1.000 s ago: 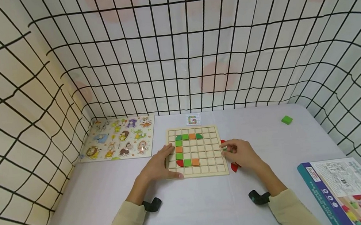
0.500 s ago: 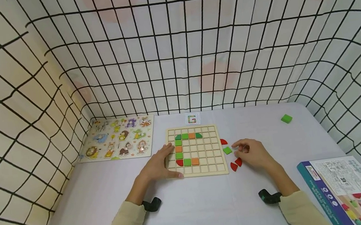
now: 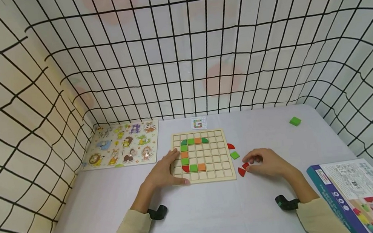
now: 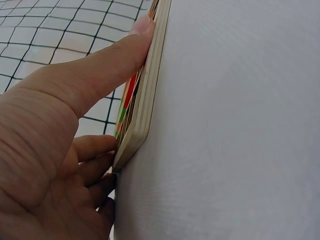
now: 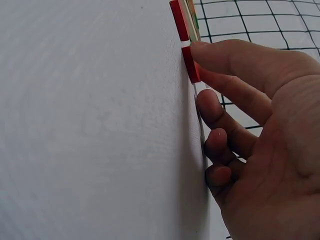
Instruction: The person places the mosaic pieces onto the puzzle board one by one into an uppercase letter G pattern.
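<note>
left hand (image 3: 164, 170) spread on board (image 3: 215, 153) edges, right hand (image 3: 269, 163) pinching red piece (image 3: 245, 165) — white cloth (image 3: 288, 147) stretching rightward

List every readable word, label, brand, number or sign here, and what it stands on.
"G", pictured on the small card beyond the board.
"FIVE SETS OF COLUMN", probably, on the spine of the box.
Remaining print on the box: too small or blurred to read.
</note>
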The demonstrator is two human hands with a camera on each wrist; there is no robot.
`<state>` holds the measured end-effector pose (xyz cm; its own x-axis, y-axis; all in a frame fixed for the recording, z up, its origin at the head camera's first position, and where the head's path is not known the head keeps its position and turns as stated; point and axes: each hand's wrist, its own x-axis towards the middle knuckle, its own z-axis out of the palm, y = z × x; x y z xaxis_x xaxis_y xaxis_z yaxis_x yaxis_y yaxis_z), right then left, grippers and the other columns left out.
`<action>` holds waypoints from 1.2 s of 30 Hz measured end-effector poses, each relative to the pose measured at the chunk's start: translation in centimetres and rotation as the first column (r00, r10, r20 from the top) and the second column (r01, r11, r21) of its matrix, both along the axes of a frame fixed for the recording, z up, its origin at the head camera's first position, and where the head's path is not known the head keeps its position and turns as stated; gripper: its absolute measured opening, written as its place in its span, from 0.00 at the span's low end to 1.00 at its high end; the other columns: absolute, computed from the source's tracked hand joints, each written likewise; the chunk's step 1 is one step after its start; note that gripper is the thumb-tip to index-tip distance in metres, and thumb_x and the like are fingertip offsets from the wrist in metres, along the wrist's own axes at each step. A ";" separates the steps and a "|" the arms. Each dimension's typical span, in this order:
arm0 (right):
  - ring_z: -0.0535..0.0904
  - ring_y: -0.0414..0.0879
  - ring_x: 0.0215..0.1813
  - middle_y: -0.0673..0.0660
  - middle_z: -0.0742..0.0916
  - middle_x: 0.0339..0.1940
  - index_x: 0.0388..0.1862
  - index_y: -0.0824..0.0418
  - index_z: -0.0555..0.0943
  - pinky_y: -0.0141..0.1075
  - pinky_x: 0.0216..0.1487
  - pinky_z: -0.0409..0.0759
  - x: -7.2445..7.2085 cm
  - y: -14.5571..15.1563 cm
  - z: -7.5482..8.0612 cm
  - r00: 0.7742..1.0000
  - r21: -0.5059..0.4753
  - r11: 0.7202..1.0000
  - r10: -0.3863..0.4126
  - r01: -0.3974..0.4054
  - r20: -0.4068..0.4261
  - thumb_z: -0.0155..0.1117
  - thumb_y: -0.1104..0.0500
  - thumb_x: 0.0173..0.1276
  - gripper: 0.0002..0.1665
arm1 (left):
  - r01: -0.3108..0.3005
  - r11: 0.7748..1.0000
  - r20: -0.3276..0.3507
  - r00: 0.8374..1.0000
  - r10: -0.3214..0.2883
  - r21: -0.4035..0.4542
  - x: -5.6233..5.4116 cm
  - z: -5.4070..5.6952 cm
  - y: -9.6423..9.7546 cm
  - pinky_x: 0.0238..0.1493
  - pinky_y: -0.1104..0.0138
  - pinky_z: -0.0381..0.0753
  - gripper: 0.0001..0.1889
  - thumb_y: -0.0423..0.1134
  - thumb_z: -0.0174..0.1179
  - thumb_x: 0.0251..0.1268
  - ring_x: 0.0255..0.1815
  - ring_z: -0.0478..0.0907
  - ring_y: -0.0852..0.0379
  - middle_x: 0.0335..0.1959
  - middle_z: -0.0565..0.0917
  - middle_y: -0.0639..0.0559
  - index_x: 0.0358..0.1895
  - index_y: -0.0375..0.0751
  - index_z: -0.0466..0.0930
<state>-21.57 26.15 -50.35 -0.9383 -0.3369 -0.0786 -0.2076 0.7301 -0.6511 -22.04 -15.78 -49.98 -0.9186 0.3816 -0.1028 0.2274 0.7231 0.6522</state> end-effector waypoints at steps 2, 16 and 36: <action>0.74 0.46 0.44 0.47 0.83 0.36 0.45 0.46 0.89 0.35 0.46 0.76 0.0 0.0 0.2 1.000 -0.006 1.000 0.000 0.000 0.001 0.75 0.53 0.65 0.10 | -0.004 1.000 0.003 1.000 0.004 -0.001 0.0 0.1 0.0 0.84 0.44 0.51 0.63 0.61 0.83 0.40 0.87 0.45 0.49 0.85 0.54 0.54 0.81 0.46 0.60; 0.74 0.46 0.45 0.47 0.82 0.37 0.49 0.47 0.89 0.33 0.46 0.76 0.1 0.1 0.2 1.000 -0.027 0.999 0.023 -0.023 -0.007 0.76 0.57 0.63 0.15 | 0.011 1.000 -0.005 1.000 -0.011 -0.010 -0.2 0.1 0.0 0.84 0.45 0.50 0.63 0.62 0.83 0.40 0.87 0.44 0.49 0.86 0.53 0.54 0.82 0.45 0.59; 0.74 0.46 0.38 0.49 0.82 0.32 0.48 0.51 0.88 0.32 0.36 0.73 -0.3 -0.7 -0.2 0.995 -0.071 0.993 -0.092 0.090 -0.025 0.76 0.52 0.65 0.13 | 0.009 1.000 -0.010 1.000 -0.009 -0.010 0.0 0.0 0.0 0.84 0.44 0.51 0.63 0.61 0.83 0.40 0.87 0.45 0.47 0.85 0.54 0.53 0.82 0.45 0.59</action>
<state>-21.87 25.43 -50.59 -0.9667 -0.2541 -0.0309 -0.1617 0.6999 -0.6957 -22.00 -15.79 -50.02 -0.9161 0.3890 -0.0975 0.2404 0.7273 0.6429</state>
